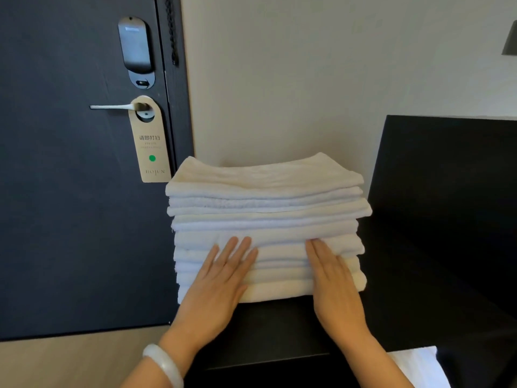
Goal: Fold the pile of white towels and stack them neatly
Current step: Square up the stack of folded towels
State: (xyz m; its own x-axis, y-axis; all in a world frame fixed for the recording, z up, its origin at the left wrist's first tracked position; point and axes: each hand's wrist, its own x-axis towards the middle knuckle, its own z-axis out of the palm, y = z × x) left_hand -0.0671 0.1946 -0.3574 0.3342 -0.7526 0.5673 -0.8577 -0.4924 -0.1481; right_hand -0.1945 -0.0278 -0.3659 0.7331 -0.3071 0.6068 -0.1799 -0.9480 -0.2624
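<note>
Pressing flat-fingered against the front of the tall stack of folded white towels (265,219) on the black tabletop (279,326), left hand (221,278) and right hand (333,278) square it; folding looks finished, apart from white cloth (416,365) at the lower right.

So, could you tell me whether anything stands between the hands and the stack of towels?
Nothing visible does. The left hand and the right hand both lie flat, directly against the front of the stack of towels on the black table.
</note>
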